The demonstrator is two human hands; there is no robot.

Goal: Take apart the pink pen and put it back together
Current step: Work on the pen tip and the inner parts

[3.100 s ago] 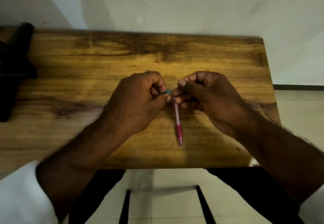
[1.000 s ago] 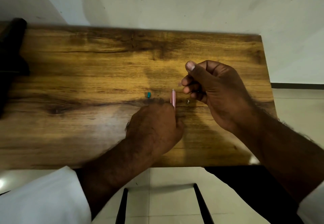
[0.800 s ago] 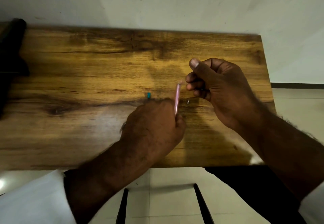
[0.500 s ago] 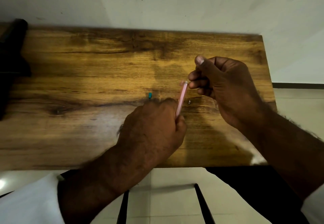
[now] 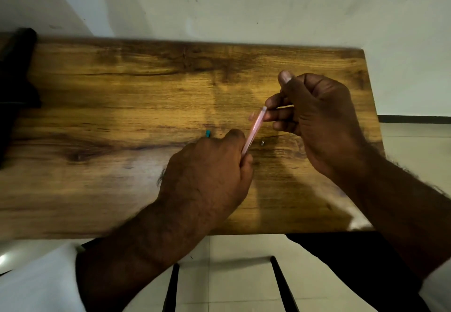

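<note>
Broadly, a pale wall (image 5: 244, 6) fills the far part of the view, and below it a wooden table (image 5: 97, 189) with dark grain stretches from left to right. A black object (image 5: 14, 79), too dim to name, lies across the table's far left edge. Beyond the near edge there is light tiled floor (image 5: 231, 263) crossed by two black bars (image 5: 170, 287), and white sleeves (image 5: 36, 282) show at the bottom corners. The left hand (image 5: 207, 177) hovers over the middle of the table with its back to the camera, its fingers curled tight round the near end of the pink pen (image 5: 253, 131). The pen is held above the wood and slants up toward the far right, with only its pale upper length clear of the fist. The right hand (image 5: 317, 121) is at the right, thumb raised and fingers curled inward, with its fingertips (image 5: 271, 102) meeting the pen's far end. I cannot tell whether they pinch the pen or hold some other part. A small teal piece (image 5: 208, 133) lies on the table just beside the left knuckles, on their far left. A tiny metallic piece (image 5: 262, 143) lies on the wood just right of the pen, between the two hands.
</note>
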